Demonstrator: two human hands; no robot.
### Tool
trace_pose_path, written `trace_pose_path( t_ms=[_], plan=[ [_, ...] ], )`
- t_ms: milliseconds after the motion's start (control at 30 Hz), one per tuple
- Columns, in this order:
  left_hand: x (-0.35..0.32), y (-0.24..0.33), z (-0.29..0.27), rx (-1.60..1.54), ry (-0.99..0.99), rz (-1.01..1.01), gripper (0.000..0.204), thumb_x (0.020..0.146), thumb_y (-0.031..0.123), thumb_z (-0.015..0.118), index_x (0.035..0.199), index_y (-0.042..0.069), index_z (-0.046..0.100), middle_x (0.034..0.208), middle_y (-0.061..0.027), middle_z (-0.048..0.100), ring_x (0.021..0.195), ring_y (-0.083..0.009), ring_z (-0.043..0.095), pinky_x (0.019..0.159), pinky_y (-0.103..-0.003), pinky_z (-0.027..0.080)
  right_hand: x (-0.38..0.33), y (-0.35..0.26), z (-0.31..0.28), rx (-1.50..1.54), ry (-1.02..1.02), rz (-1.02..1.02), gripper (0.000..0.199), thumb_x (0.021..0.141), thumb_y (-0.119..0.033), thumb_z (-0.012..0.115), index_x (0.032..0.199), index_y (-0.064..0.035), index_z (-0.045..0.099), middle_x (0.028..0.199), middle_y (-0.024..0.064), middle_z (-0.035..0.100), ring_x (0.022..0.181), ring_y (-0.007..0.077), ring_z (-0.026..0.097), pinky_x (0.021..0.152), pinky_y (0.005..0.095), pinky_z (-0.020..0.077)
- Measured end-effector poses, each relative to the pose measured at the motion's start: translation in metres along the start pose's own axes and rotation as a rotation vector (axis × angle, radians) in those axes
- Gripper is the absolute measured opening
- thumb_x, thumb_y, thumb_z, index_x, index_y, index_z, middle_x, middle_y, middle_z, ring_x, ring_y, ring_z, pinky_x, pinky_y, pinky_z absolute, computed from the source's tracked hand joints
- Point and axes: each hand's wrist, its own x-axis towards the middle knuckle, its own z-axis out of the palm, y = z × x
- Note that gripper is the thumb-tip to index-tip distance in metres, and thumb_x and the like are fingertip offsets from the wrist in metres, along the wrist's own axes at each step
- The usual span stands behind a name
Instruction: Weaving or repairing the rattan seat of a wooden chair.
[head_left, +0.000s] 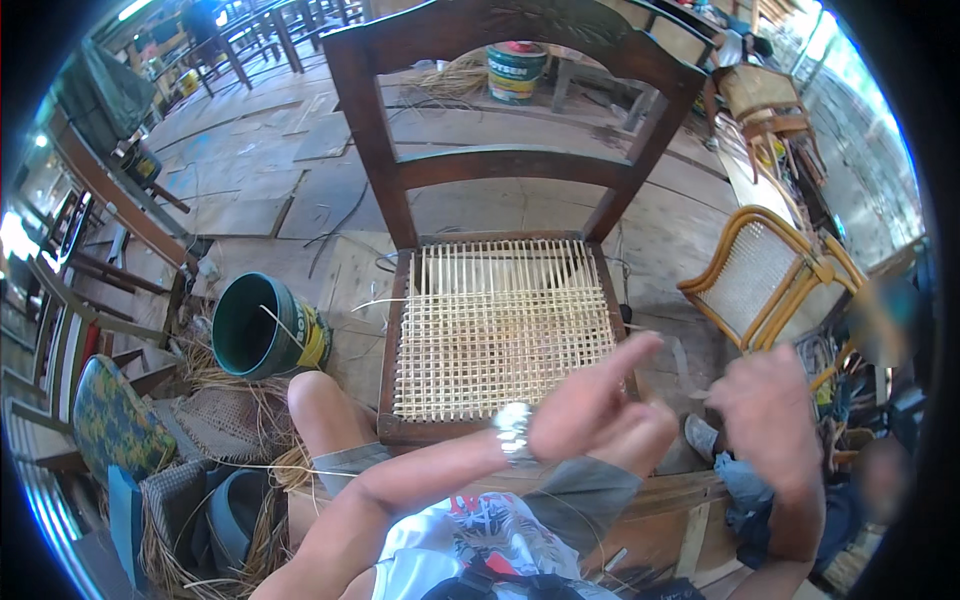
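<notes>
A dark wooden chair [395,175] stands before me, its seat frame between my knees. Its woven cane seat [500,345] is a close grid at the front and middle. Toward the back, mostly lengthwise strands show, with gaps between them. A loose strand end [378,303] sticks out over the left rail. My left hand [590,405], below a metal-banded watch [514,432], hovers over the seat's front right corner, fingers stretched out and apart. My right hand [765,415] is raised right of the seat, smeared by motion; whether it holds anything cannot be made out.
At left stands a dark green bucket [255,325], with piled cane strands [265,410] nearby. A camouflage-patterned panel [120,415] lies lower left. A rattan-framed chair piece [750,270] rests at right. Another bucket [515,72] is behind the chair. A blurred person [885,480] is at far right.
</notes>
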Motion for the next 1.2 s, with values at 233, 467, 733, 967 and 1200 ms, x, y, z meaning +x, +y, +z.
trace_pose_path(
  t_ms=[233,467,733,967,1200],
  plan=[
    [0.008,-0.015,0.028,0.027,-0.041,0.204,0.037,0.094,0.016,0.063,0.129,0.003,0.057,0.080,-0.0080,0.068,0.067,-0.0143,0.065,0.060,-0.031,0.054,0.040,0.000,-0.032,-0.020,0.136,-0.148,0.005,0.072,-0.012,0.061,0.075,-0.0085,0.063,0.075,0.0067,0.056,0.077,0.0226,0.054,0.084,0.0397,0.0400],
    [0.002,-0.056,0.026,-0.518,0.045,-0.350,0.036,0.103,0.030,0.052,0.116,0.000,0.067,0.084,-0.0036,0.070,0.070,-0.0064,0.061,0.064,-0.023,0.052,0.041,0.057,0.062,0.977,0.700,0.702,0.022,0.100,-0.021,0.054,0.111,-0.0034,0.063,0.087,0.0030,0.063,0.082,0.0120,0.059,0.075,0.0268,0.0482],
    [0.019,-0.093,0.047,-0.570,-0.012,-0.542,0.039,0.103,0.034,0.053,0.113,-0.001,0.067,0.086,-0.0049,0.071,0.070,-0.0065,0.063,0.064,-0.022,0.053,0.086,-0.031,0.185,1.746,0.532,0.447,0.027,0.102,-0.017,0.053,0.123,0.0000,0.052,0.092,0.0069,0.065,0.084,0.0106,0.061,0.080,0.0257,0.0507],
    [0.048,-0.110,0.051,-0.535,-0.051,-0.568,0.037,0.102,0.029,0.054,0.122,-0.001,0.062,0.090,-0.0060,0.072,0.075,-0.0074,0.065,0.069,-0.024,0.055,0.096,-0.020,0.204,1.865,0.580,0.498,0.018,0.102,-0.013,0.052,0.115,-0.0017,0.056,0.086,0.0036,0.063,0.071,0.0061,0.057,0.065,0.0199,0.0476],
    [0.042,-0.152,-0.024,0.281,0.334,-0.314,0.048,0.089,0.014,0.070,0.133,0.005,0.053,0.106,-0.0099,0.068,0.085,-0.0158,0.066,0.075,-0.031,0.054,0.125,0.091,0.316,1.768,0.296,0.683,0.015,0.097,-0.009,0.059,0.109,-0.0041,0.067,0.085,0.0000,0.061,0.065,0.0060,0.054,0.061,0.0209,0.0456]
  ],
)
